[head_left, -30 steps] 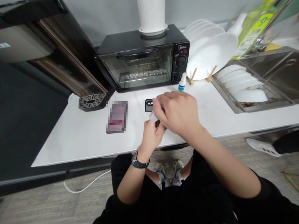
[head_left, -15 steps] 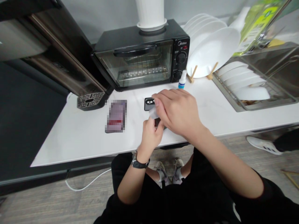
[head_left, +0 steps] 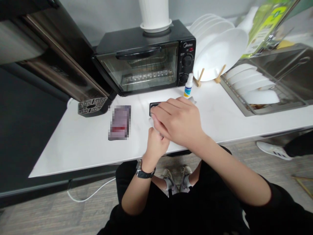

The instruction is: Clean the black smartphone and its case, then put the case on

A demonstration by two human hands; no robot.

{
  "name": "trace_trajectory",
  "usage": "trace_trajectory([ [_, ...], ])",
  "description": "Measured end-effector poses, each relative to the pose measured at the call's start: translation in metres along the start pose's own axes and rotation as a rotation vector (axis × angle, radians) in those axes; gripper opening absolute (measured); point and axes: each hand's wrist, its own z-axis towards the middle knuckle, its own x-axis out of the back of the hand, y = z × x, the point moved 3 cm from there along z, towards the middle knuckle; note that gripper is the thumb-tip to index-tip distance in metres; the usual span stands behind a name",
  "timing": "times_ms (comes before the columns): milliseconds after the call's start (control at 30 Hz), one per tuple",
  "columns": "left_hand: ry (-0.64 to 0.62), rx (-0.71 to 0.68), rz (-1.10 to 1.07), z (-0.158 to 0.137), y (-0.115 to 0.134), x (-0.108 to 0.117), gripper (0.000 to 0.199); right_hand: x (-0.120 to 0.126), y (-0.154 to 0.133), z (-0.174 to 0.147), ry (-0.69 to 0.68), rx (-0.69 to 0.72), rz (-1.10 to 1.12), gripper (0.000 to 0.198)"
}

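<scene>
My right hand lies over my left, its fingers curled down on a pale, thin cloth whose edge sticks out at the fingertips. Below it my left hand is closed around an item mostly covered by the right hand; its kind is hidden. Just beyond the fingers lies a black phone case, partly covered. A small white spray bottle with a blue and yellow label stands behind my right hand. Some greyish material shows beside the bottle. A blurred-out phone lies left of my hands.
A black toaster oven stands at the back of the white counter, carrying a white pot. White plates stand in a rack, and bowls sit by the sink. A dispenser is at left; another person's shoe is at right.
My right hand has shifted slightly left over the left hand, covering the dark item that showed between them. More of the spray bottle and the greyish material beside it now show.
</scene>
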Motion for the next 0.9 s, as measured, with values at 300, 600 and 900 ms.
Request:
trace_trajectory([
  [300, -0.204, -0.080, 0.060, -0.005, 0.003, -0.008, 0.017, 0.013, 0.053, -0.045, 0.309, -0.328, 0.150, 0.039],
  [600, -0.138, -0.078, 0.059, -0.004, 0.004, -0.009, 0.015, -0.003, 0.077, -0.102, 0.406, -0.722, 0.352, 0.042],
  [900, -0.090, -0.021, 0.082, -0.010, -0.002, -0.007, 0.014, -0.028, 0.086, -0.114, 0.223, -0.802, 0.264, 0.045],
])
